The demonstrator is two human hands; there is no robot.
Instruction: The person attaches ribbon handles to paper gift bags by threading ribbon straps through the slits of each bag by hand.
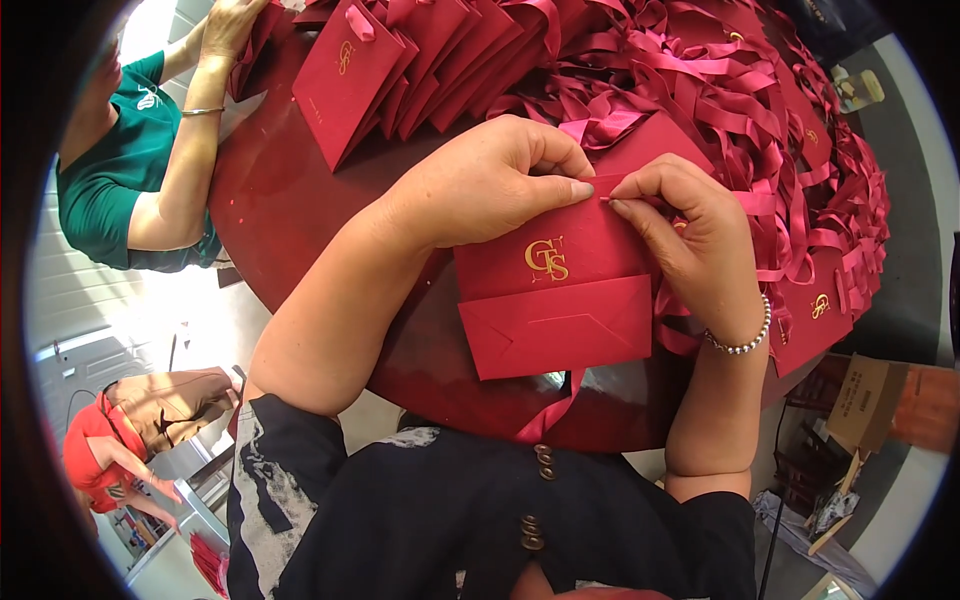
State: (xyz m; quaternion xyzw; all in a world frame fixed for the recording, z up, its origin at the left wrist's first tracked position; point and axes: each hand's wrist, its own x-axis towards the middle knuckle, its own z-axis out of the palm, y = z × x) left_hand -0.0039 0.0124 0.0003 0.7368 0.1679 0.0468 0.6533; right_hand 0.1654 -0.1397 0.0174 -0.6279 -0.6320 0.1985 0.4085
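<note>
While your left hand (490, 185) pinches the red bag (575, 300) at its far edge and your right hand (695, 225), equally near, grips a tiny pink tip (605, 199), the bag stretches toward you.

Black short-sleeved top (420, 510) worn; left sleeve (280, 490) marked with irregular grey-white patches, right sleeve (715, 530) seen plain black. Front fitted with two bronze-toned fasteners (545, 462), ring-shaped, stacked. Forearms left bare. Right hand (690, 225) circled at wrist by silver beaded bracelet (740, 347).
</note>
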